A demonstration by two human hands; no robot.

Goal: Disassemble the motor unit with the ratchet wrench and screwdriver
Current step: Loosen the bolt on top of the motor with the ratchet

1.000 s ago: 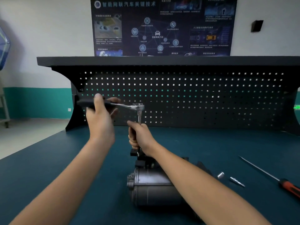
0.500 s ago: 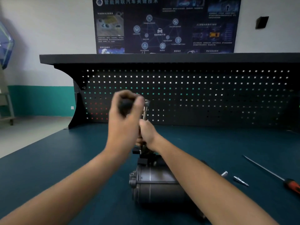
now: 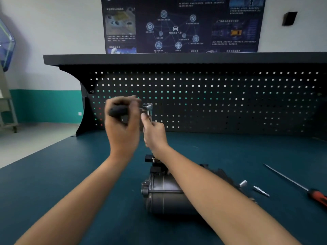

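Above motor (image 3: 164,197): L hand (image 3: 123,128), R hand (image 3: 155,137) grip wrench (image 3: 148,107).

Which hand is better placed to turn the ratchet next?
Left, probably. The left hand holds the ratchet by its handle, while the right hand holds the extension over the motor.

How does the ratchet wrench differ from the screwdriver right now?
The ratchet wrench is up over the motor unit, left hand gripping its handle, right hand its shaft; the screwdriver lies untouched on the bench. The wrench handle is black, the screwdriver's red. Both have metal shafts.
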